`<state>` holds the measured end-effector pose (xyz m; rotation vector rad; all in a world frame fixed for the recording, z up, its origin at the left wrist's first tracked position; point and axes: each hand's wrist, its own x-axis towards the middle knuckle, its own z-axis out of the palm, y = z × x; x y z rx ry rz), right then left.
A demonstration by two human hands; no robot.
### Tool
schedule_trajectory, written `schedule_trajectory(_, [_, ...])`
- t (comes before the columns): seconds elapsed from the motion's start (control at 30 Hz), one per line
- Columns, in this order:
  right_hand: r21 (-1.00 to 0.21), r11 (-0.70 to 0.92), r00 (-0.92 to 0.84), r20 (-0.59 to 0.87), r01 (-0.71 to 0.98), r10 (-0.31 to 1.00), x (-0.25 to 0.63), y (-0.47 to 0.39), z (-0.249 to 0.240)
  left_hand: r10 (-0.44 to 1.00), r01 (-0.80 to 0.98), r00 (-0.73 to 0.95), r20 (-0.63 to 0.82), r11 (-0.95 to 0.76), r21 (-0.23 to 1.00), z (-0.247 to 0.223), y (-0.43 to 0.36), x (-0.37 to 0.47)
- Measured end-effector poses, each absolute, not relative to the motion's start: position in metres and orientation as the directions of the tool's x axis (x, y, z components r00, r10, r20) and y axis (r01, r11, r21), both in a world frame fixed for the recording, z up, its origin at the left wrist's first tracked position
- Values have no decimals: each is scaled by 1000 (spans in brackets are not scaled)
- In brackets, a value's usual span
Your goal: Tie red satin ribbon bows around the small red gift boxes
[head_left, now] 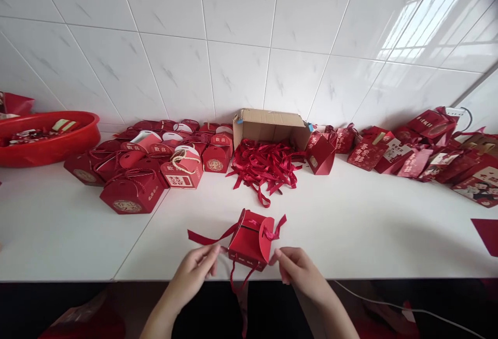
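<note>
A small red paper gift box (249, 243) lies tilted near the table's front edge. A red satin ribbon (210, 238) runs through its top, one end trailing left and the other standing out to the right. Its twisted red cord handle (243, 284) hangs over the table edge. My left hand (196, 271) is at the box's lower left corner, thumb and fingers closed together against it. On the opposite side, my right hand (298, 269) pinches at the lower right corner. Both sets of fingertips are partly hidden by the thumbs.
A cardboard carton (272, 118) on its side spills a heap of red ribbons (268, 165). Several folded gift boxes (132, 188) stand left; more red boxes (392, 154) lie right. A red basin (50, 147) sits far left, against the tiled wall. A white cable (397, 305) hangs below.
</note>
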<state>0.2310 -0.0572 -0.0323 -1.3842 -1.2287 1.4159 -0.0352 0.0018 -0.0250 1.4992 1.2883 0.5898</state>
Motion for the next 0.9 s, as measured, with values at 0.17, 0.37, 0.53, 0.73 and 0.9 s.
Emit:
schedule_trajectory(0.17, [-976,-192,169,-207,-103,964,211,-54,-50,926,305,277,-256,168,937,-27,4,-17])
schedule_trajectory(0.37, [-932,-132,228,-217,-336,949,201,-43,-48,987,-234,36,-154,158,959,-14,33,2])
schedule_trajectory(0.53, [-766,63,216,-101,-640,971,201,-36,-34,990,-534,-5,-138,114,838,7,44,9])
schedule_trajectory(0.73, [-662,117,283,-150,-740,947,209,-30,-27,986,-553,-54,-157,102,827,11,42,5])
schedule_trajectory(0.9, [-643,118,353,-249,-756,902,211,-27,-36,955,-564,-62,-289,205,800,-4,34,4])
